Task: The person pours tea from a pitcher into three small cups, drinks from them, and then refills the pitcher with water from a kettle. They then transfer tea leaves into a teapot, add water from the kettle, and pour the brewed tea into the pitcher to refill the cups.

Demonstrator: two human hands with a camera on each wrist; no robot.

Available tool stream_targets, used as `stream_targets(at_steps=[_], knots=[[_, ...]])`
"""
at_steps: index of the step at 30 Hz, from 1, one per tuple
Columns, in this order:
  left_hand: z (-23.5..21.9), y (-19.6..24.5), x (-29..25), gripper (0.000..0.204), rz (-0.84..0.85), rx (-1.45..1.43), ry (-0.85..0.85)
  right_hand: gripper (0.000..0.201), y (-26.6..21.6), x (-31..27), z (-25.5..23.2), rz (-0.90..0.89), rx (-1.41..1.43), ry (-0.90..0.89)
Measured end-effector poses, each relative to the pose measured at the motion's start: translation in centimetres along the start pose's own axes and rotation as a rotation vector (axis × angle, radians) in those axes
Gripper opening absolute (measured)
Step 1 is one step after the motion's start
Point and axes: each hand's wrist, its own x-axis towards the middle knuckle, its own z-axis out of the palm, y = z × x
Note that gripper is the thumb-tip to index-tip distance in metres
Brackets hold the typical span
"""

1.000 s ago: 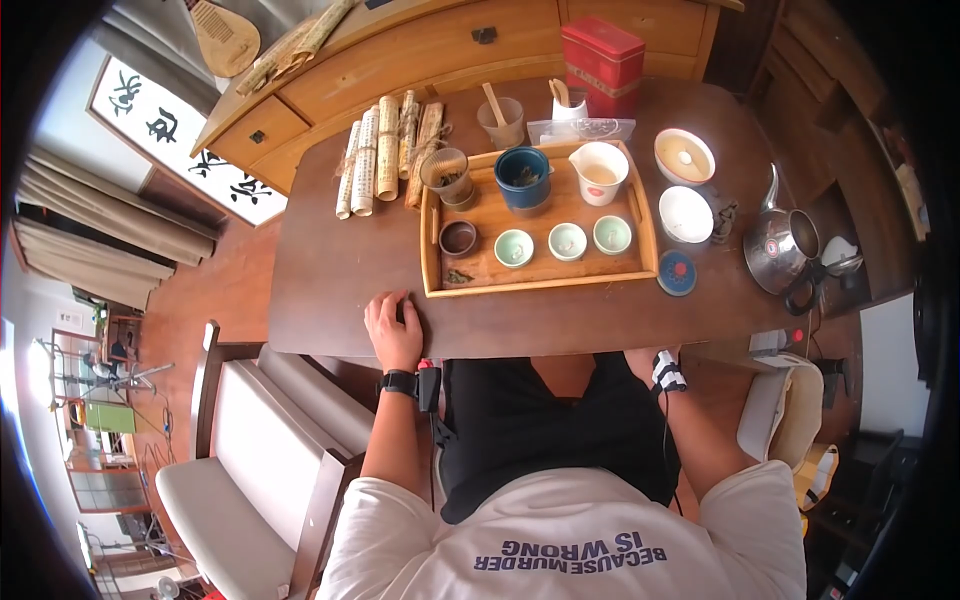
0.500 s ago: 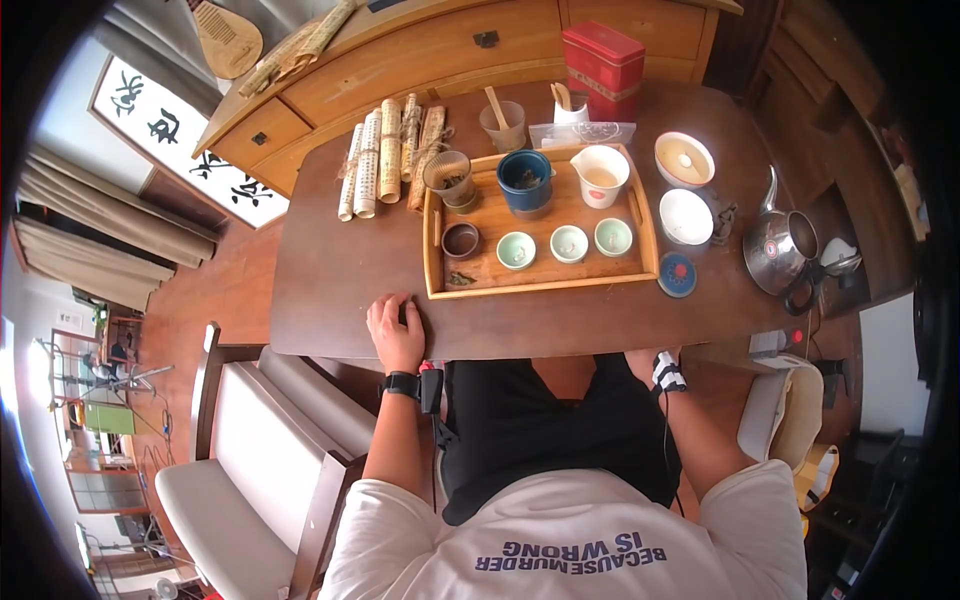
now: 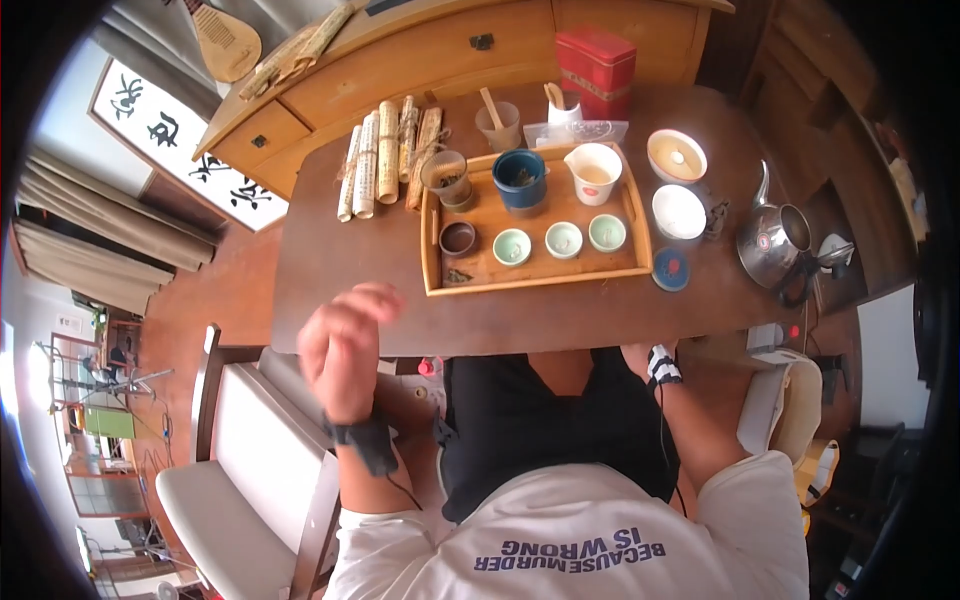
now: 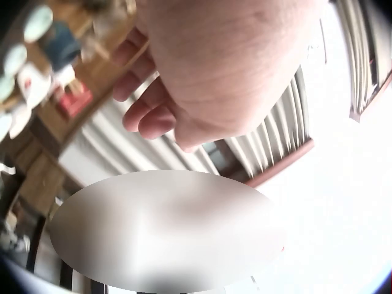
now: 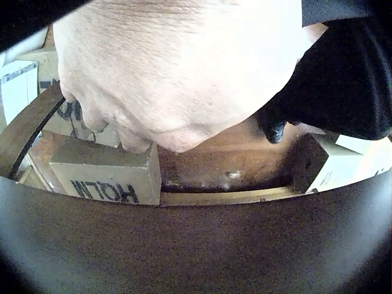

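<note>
My left hand (image 3: 345,345) is lifted near the table's front left corner, blurred, its fingers loosely bent around nothing. The left wrist view shows the same hand (image 4: 214,67) from the palm side, away from any object. My right hand (image 3: 634,356) is low by the knee, partly hidden under the table's front edge. In the right wrist view this hand (image 5: 177,73) hangs with fingers loosely bent and nothing seen in them. Nearest the left hand is a wooden tray (image 3: 540,285) with a dark brown cup (image 3: 458,238), several pale green cups (image 3: 512,247) and a blue cup (image 3: 520,180).
Bamboo scrolls (image 3: 387,150) lie left of the tray. A white pitcher (image 3: 593,172) stands on it. To the right are a white bowl (image 3: 679,212), a blue round lid (image 3: 671,269) and a metal kettle (image 3: 772,242). A red tin (image 3: 596,75) stands behind. Cardboard boxes (image 5: 107,171) sit below the table.
My left hand has risen off the table's front edge and moved left and toward the body. The right hand stays low by the knee. The view has shifted slightly.
</note>
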Motion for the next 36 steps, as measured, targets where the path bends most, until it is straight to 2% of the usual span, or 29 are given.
stream_targets(at_steps=[1,2,3,4,6,8,9,11,12,15,16,17,19,20,21,22,23,24,25,26,27,28,29,30,32,34,36], knots=[[2.1,3.3,1.3,0.021,0.082,-0.01,-0.152,0.037,-0.5,0.3,-0.8,-0.026,0.017,0.008],[4.8,4.5,3.0,0.018,0.349,-0.162,-0.288,0.036,-0.2,0.1,0.0,-0.01,-0.057,-0.012],[5.5,7.5,4.6,0.004,0.392,0.032,-0.572,0.036,0.2,0.1,0.5,0.007,-0.131,-0.031],[7.1,9.0,4.6,0.004,0.432,0.11,-0.613,0.036,0.7,0.1,0.8,0.033,-0.078,-0.112],[10.4,12.1,4.7,0.004,0.523,0.259,-0.69,0.036,0.9,-0.2,1.7,0.051,-0.128,-0.089],[11.9,11.8,4.2,0.012,0.536,0.256,-0.577,0.037,1.6,-1.0,1.7,-0.029,-0.194,0.021],[12.5,11.2,4.1,0.012,0.576,0.233,-0.541,0.038,1.8,-1.0,1.8,0.057,-0.133,0.007],[13.9,10.0,3.9,0.013,0.656,0.189,-0.467,0.04,0.9,-0.4,0.9,0.062,-0.058,-0.043],[14.1,8.4,4.4,0.013,0.77,0.181,-0.479,0.041,0.9,-0.4,1.1,0.053,-0.103,-0.024],[16.7,7.6,3.3,0.015,0.795,0.142,-0.373,0.043,-0.2,-0.4,0.0,0.076,-0.202,-0.059],[17.3,8.0,3.1,0.017,0.724,0.097,-0.385,0.044,0.5,-0.1,1.2,0.118,-0.21,-0.187],[16.6,8.2,3.3,0.016,0.692,0.124,-0.539,0.044,1.0,-0.4,2.2,0.104,-0.172,-0.193],[15.4,8.6,3.7,0.014,0.606,0.193,-0.842,0.044,0.0,0.3,-0.5,0.094,-0.1,-0.197],[15.1,8.9,4.2,0.01,0.545,0.2,-0.979,0.046,-0.5,0.3,-1.1,0.141,-0.138,-0.258],[15.0,8.9,4.7,0.006,0.487,0.198,-1.12,0.049,-0.2,-0.2,-0.3,0.11,-0.184,-0.174],[14.6,8.1,4.8,0.011,0.48,0.221,-0.972,0.052,0.3,-0.9,0.9,0.087,-0.231,-0.084],[14.1,6.5,5.2,0.016,0.499,0.203,-0.746,0.054,0.3,-1.0,1.1,0.07,-0.277,0.007],[11.7,5.1,6.2,0.019,0.444,0.318,-0.815,0.055,0.7,-0.8,1.1,0.118,-0.232,-0.104],[10.2,3.4,6.8,0.019,0.303,0.368,-0.705,0.056,0.3,-0.1,0.0,0.164,-0.182,-0.217],[8.0,1.8,7.6,0.02,0.15,0.544,-0.573,0.057,-0.1,0.2,-0.7,0.21,-0.129,-0.33],[6.6,-0.3,8.1,0.024,-0.1,0.536,-0.373,0.054,-0.3,0.1,-0.6,0.203,-0.119,-0.294],[4.2,-3.2,8.6,0.031,-0.226,0.584,-0.227,0.052,-0.3,-0.1,-0.6,0.193,-0.112,-0.26],[1.6,-7.2,8.9,0.042,-0.24,0.472,-0.12,0.05,-0.4,-0.3,-0.7,0.18,-0.108,-0.224],[-0.4,-9.1,9.2,0.047,-0.254,0.711,-0.1,0.049,-0.5,-0.4,-0.9,0.17,-0.102,-0.205],[-4.3,-14.7,8.2,0.068,-0.327,0.737,0.0,0.047,-0.8,-0.3,-1.3,0.143,-0.093,-0.161],[-4.7,-16.5,8.0,0.088,-0.408,0.809,0.05,0.044,-0.8,-0.3,-1.3,0.127,-0.084,-0.117],[-4.0,-17.3,8.0,0.105,-0.496,0.879,0.066,0.044,-0.6,-0.2,-1.0,0.151,-0.054,-0.149]])
